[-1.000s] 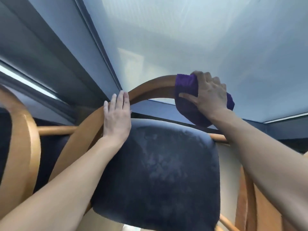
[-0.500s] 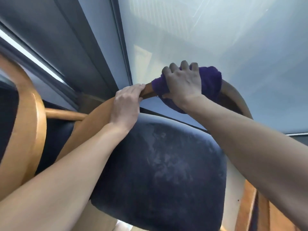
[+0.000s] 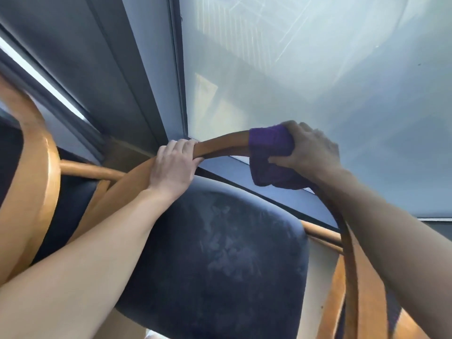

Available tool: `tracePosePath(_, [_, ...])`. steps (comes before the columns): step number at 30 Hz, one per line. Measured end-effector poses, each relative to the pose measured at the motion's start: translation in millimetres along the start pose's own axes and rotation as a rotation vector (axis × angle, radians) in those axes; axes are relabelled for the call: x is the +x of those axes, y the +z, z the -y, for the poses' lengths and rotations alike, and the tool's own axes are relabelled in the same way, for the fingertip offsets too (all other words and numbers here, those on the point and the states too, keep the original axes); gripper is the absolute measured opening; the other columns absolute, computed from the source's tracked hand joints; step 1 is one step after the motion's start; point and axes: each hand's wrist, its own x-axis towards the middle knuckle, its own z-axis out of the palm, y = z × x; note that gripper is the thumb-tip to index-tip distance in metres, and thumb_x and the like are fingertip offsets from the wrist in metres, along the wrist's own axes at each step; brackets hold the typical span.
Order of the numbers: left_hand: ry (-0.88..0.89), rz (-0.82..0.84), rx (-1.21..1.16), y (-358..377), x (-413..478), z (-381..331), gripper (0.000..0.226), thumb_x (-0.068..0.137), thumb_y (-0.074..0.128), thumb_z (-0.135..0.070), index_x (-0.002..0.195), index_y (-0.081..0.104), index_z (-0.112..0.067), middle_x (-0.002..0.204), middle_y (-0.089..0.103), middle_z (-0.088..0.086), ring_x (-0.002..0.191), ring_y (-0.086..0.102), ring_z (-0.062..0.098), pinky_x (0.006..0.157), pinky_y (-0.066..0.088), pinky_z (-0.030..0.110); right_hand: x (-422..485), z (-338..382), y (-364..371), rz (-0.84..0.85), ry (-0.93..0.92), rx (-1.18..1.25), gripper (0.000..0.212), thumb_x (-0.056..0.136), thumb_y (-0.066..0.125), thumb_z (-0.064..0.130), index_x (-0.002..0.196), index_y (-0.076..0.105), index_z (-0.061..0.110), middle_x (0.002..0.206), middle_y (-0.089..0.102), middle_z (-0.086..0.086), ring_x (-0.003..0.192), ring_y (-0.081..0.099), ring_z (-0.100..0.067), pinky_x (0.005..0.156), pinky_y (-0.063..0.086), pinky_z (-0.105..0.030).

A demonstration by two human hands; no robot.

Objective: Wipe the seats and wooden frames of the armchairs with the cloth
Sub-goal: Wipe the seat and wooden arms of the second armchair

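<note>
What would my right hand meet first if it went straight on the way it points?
Likely the left hand, gripping the same curved wooden frame. The right hand, holding the purple cloth round that frame, points leftward along it, with only bare wood between.

Seat [image 3: 220, 253]: dark navy, with paler grey-blue mottled blotches across the middle.
Frame [image 3: 220, 145], arching above seat: glossy honey-orange wood.
Cloth [image 3: 271, 152], above seat, right: solid purple.
Second frame [image 3: 44, 179], left of seat: same honey-orange, browner in shade.
Glass [image 3: 318, 69], above seat: milky pale grey-blue, with faint white streaks.
Window post [image 3: 110, 69], above-left of seat: dark grey.
Strip [image 3: 49, 87], beside post: bright white.
</note>
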Motion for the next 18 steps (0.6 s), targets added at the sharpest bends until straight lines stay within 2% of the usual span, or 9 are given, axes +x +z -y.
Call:
tracePosePath(2, [-0.01, 0.013, 0.032, 1.0, -1.1, -3.2, 0.037, 0.093, 0.063, -0.029, 0.121, 0.058, -0.006, 0.107, 0.064, 0.013, 0.094, 0.056, 0.035, 0.08, 0.041, 0.044, -12.4, -20.4, 4.5, 0.0, 0.051, 0.105, 0.07, 0.072, 0.075, 0.058, 0.131, 0.042, 0.038, 0.126, 0.056, 0.005, 0.112, 0.055, -0.032, 0.088, 0.045, -0.043])
tracePosePath(5, [-0.021, 0.023, 0.081, 1.6, 0.3, -6.2, 0.035, 0.093, 0.061, -0.028, 0.119, 0.057, -0.005, 0.105, 0.062, 0.013, 0.091, 0.055, 0.035, 0.079, 0.041, 0.044, -6.7, -15.2, 14.7, -0.041, 0.043, 0.09, 0.069, 0.075, 0.075, 0.058, 0.128, 0.044, 0.029, 0.124, 0.056, 0.0, 0.108, 0.054, -0.035, 0.087, 0.047, -0.046])
tracePosePath(11, [0.01, 0.0, 0.099, 6.4, 1.2, -4.4, 0.031, 0.092, 0.064, -0.027, 0.114, 0.059, -0.005, 0.102, 0.063, 0.013, 0.086, 0.055, 0.034, 0.075, 0.041, 0.044, 19.6, 15.5, 15.1, -0.059, -0.099, -0.109, 0.06, 0.076, 0.072, 0.055, 0.12, 0.048, 0.023, 0.115, 0.061, -0.001, 0.101, 0.056, -0.033, 0.078, 0.036, -0.039])
tracePosePath(18, [0.023, -0.015, 0.081, 7.0, 1.0, -4.6, 0.032, 0.091, 0.065, -0.024, 0.115, 0.06, -0.002, 0.102, 0.062, 0.014, 0.086, 0.055, 0.035, 0.074, 0.04, 0.043, 39.7, 84.5, 32.3, -0.083, -0.29, -0.357, 0.054, 0.078, 0.076, 0.041, 0.122, 0.051, 0.022, 0.114, 0.063, -0.002, 0.102, 0.058, -0.033, 0.08, 0.04, -0.042])
